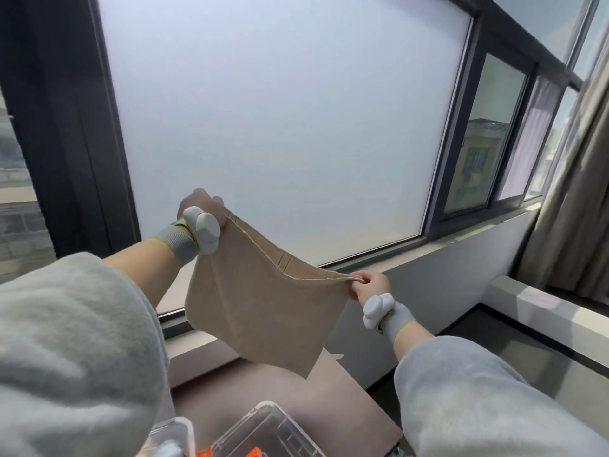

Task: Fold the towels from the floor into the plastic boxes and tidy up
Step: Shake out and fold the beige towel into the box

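Gripping one top corner in tightly curled fingers, the left hand (pixel 201 209) is held high, so the beige towel (pixel 263 298) hangs open in mid-air above the far edge of the brown bench (pixel 329 394). The right hand (pixel 369 285), lower, pinches the other corner, likely stretching the hem straight for a fold. Clear plastic boxes (pixel 263 428) stand at the bench's near edge.
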